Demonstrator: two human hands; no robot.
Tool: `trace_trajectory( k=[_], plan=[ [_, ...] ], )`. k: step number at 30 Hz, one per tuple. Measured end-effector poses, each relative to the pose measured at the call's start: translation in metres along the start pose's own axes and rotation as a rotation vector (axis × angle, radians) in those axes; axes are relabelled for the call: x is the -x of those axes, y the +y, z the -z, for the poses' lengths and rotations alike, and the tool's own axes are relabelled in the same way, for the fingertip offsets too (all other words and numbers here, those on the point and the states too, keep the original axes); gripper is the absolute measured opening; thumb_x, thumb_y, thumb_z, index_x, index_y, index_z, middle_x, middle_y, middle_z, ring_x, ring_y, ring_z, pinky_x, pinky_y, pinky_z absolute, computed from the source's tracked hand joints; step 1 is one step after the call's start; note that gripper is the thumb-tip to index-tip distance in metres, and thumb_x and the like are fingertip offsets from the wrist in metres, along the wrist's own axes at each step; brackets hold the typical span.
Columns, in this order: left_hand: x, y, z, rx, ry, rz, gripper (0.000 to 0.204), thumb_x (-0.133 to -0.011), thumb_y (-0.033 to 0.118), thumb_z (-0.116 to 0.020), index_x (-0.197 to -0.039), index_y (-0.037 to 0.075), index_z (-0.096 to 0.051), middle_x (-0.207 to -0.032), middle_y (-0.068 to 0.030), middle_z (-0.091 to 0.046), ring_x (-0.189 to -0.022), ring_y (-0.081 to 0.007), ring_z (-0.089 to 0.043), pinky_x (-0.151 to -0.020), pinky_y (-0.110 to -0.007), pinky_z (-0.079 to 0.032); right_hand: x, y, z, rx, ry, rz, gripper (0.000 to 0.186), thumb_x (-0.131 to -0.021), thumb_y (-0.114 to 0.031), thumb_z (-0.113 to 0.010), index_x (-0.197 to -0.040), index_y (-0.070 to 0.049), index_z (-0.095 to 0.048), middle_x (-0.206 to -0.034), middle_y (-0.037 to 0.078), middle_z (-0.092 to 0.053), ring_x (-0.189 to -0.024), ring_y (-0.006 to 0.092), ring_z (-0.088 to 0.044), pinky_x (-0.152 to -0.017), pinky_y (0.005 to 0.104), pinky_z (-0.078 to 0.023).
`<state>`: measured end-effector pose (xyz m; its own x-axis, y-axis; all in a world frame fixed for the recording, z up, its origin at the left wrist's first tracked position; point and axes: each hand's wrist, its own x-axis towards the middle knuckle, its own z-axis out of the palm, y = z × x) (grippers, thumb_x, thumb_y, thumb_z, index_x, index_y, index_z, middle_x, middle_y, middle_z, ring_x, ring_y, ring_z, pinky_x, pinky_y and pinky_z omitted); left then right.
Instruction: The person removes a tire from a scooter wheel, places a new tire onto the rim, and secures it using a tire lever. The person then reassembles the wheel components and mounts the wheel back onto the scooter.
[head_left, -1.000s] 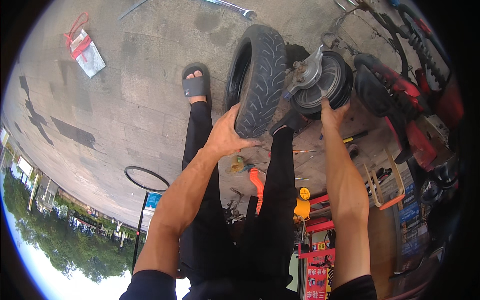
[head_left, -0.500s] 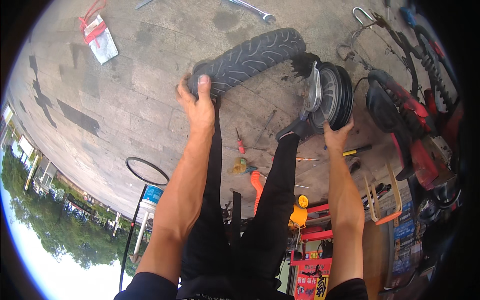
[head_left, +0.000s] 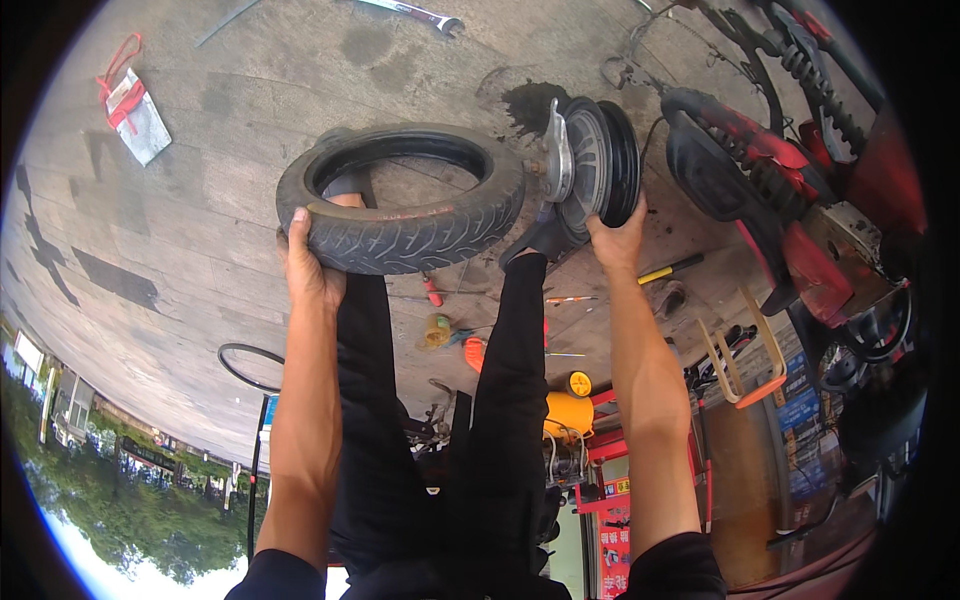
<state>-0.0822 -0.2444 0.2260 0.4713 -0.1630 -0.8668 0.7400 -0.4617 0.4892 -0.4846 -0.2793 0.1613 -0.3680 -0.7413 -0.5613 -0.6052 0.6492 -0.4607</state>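
My left hand (head_left: 313, 265) is closed on the near left edge of a black scooter tire (head_left: 430, 235). The tire is tilted above the paving, its treaded side toward me and its hollow middle showing. At the right, my right hand (head_left: 618, 240) grips the lower edge of a wheel rim (head_left: 622, 160), a bare black rim with a grey hub. On the rim's left side sits a silver metal bracket (head_left: 557, 160). The rim stands upright beside my shoe (head_left: 545, 238), close to the tire's right end. My thumbs show; some fingers are hidden behind the tire and rim.
A red and black scooter (head_left: 780, 170) lies partly taken apart at the right. Near my feet are a red-handled screwdriver (head_left: 432, 290) and a yellow-handled tool (head_left: 670, 270). A wrench (head_left: 420, 14) lies at the far side, and a white pouch (head_left: 148, 130) at far left.
The tire has swung nearer and turned from edge-on, so its opening now shows. My left hand has moved down and left with it. The right hand stays on the rim as the view shifts.
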Motion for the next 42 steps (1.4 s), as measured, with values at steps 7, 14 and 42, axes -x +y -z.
trace_trajectory(
  k=[7,14,42],
  plan=[
    [0.009,-0.005,0.0,0.097,-0.075,0.143,0.055,-0.089,0.035,-0.067,-0.127,0.0,-0.05,-0.121,-0.0154,-0.059,-0.11,-0.0299,-0.058,-0.099,-0.045,-0.047,-0.016,-0.011,0.009,-0.061,-0.032,0.006,0.09,-0.063,-0.011,-0.072,-0.144,-0.001,-0.035,-0.132,0.02,-0.054,-0.123,0.0314,-0.052,-0.106,0.037,-0.039],
    [0.031,-0.007,0.022,-0.118,-0.138,0.051,0.07,-0.079,0.012,-0.072,-0.139,0.003,-0.037,-0.126,-0.016,-0.053,-0.112,-0.0292,-0.056,-0.096,-0.045,-0.048,-0.014,-0.031,0.047,-0.039,-0.164,-0.038,0.087,-0.063,-0.007,-0.07,-0.142,0.0,-0.037,-0.129,0.018,-0.055,-0.119,0.0277,-0.054,-0.104,0.0345,-0.039],
    [0.068,-0.135,-0.069,-0.573,-0.478,-0.232,0.105,-0.064,0.005,-0.082,-0.148,0.0,-0.019,-0.13,-0.0167,-0.05,-0.116,-0.0259,-0.053,-0.097,-0.038,-0.047,0.065,-0.089,0.027,0.101,-0.213,0.069,0.086,-0.064,-0.01,-0.072,-0.142,-0.001,-0.035,-0.123,0.024,-0.059,-0.115,0.0371,-0.059,-0.098,0.0416,-0.046]
  ],
)
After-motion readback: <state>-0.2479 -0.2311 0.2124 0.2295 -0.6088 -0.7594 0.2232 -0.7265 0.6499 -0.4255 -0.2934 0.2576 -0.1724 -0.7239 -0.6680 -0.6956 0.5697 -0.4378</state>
